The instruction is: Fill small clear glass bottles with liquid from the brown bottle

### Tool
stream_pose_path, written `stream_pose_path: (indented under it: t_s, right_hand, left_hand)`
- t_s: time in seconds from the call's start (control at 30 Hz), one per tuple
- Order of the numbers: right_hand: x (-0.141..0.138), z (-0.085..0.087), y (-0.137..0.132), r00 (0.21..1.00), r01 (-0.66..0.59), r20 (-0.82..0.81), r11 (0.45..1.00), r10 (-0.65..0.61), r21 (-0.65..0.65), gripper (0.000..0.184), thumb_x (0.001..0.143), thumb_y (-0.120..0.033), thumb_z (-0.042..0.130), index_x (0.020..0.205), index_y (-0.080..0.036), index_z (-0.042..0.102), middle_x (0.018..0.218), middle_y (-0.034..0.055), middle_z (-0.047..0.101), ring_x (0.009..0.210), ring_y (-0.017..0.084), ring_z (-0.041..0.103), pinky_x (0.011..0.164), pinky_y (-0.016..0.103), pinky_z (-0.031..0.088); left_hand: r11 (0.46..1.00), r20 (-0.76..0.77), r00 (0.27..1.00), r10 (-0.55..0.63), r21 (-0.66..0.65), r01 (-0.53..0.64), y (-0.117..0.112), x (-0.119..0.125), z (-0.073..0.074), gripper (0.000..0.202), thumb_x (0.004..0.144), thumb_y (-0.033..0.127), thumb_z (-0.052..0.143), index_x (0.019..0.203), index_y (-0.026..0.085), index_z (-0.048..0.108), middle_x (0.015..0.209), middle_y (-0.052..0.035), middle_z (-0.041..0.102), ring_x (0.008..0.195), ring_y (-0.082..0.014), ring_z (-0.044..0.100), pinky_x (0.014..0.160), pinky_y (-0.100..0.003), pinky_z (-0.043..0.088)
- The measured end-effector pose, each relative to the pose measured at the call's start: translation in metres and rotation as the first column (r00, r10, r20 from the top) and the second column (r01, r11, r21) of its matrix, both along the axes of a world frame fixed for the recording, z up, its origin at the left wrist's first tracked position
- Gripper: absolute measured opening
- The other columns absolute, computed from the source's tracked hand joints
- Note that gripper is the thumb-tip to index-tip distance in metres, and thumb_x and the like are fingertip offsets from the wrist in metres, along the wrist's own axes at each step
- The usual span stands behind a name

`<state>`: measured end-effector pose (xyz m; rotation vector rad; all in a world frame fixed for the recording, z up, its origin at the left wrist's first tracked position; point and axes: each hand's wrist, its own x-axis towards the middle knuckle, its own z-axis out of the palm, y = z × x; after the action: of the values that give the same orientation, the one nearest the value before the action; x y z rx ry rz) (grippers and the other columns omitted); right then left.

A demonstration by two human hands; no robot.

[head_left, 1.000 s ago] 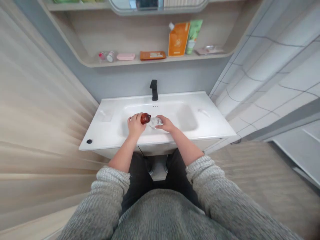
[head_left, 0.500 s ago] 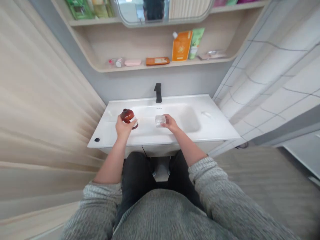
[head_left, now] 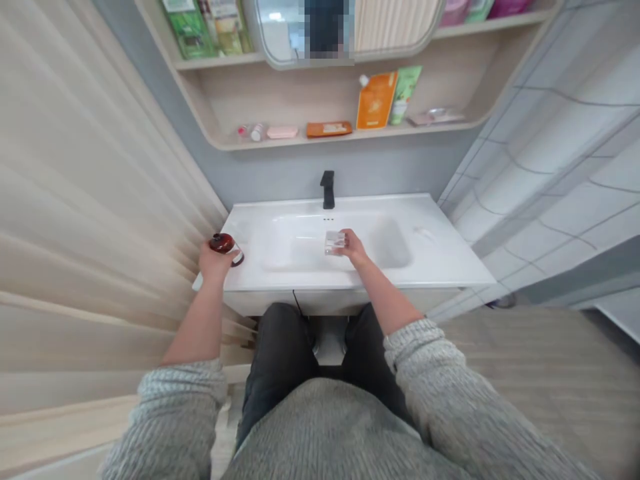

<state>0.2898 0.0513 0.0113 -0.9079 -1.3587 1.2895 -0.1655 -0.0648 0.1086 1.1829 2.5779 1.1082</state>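
My left hand (head_left: 214, 263) is closed around a dark reddish-brown bottle (head_left: 223, 243) with a pale label. It holds the bottle over the left end of the white washbasin counter (head_left: 450, 253), close to the curtain. No cap shows clearly on the bottle's narrow neck. My right hand (head_left: 354, 247) grips a small clear cup (head_left: 334, 243) from its right side, above the basin (head_left: 295, 250). Whether the cup contains any liquid cannot be made out.
A black faucet (head_left: 328, 189) rises behind the basin. Above it, a wall shelf (head_left: 280, 143) bears an orange pouch (head_left: 376, 101), a green tube (head_left: 405, 95) and several small items, below a mirror (head_left: 390, 30). A beige curtain (head_left: 100, 200) hangs at the left; white tiles line the right.
My left hand has carried the bottle leftward, away from the cup, to the counter's left end. My right hand keeps the cup over the basin. The view has shifted slightly.
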Motion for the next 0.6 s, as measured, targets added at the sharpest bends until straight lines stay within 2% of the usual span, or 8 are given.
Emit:
stream_pose_path:
  t_s: [0.23,0.43,0.5,0.6]
  right_hand:
    - [0.002,-0.001,0.002,1.0,0.028,0.003,1.0,-0.028,0.01,0.069,0.055,-0.041,0.09,0.115,-0.032,0.057,0.095,-0.0039,0.069,0.086,0.025,0.068,0.076,0.039,0.059]
    - [0.002,0.011,-0.004,0.998,0.046,-0.046,0.999,-0.046,0.002,0.072,0.053,-0.043,0.095,0.112,-0.031,0.057,0.092,-0.0037,0.07,0.085,0.025,0.068,0.076,0.039,0.06]
    - [0.004,0.017,-0.007,0.996,0.065,-0.066,0.998,-0.066,-0.006,0.073,0.053,-0.044,0.096,0.113,-0.031,0.058,0.095,-0.0026,0.072,0.088,0.026,0.07,0.076,0.039,0.06]
    - [0.012,0.028,-0.014,0.991,0.098,-0.09,0.995,-0.098,-0.001,0.074,0.052,-0.044,0.098,0.114,-0.032,0.058,0.1,-0.0007,0.074,0.096,0.029,0.073,0.081,0.042,0.063]
  left_hand:
    - [1.0,-0.029,0.999,-0.019,0.01,0.02,0.001,-0.006,-0.015,0.087,0.077,0.045,0.1,0.147,0.017,0.057,0.14,-0.02,0.079,0.133,-0.0405,0.077,0.117,-0.054,0.061]
    - [0.999,-0.033,0.999,-0.037,0.019,0.038,-0.001,-0.004,-0.02,0.091,0.078,0.045,0.098,0.153,0.015,0.054,0.141,-0.0219,0.077,0.133,-0.0434,0.075,0.119,-0.059,0.059]
    - [0.996,-0.034,0.998,-0.06,0.061,0.062,-0.004,-0.002,-0.02,0.101,0.077,0.041,0.098,0.16,0.014,0.048,0.151,-0.0246,0.071,0.142,-0.0444,0.07,0.125,-0.06,0.055]
    - [0.972,-0.092,0.994,-0.066,0.22,0.085,-0.017,0.003,-0.025,0.109,0.08,0.036,0.094,0.168,0.009,0.037,0.168,-0.0305,0.055,0.16,-0.0445,0.054,0.137,-0.06,0.042]
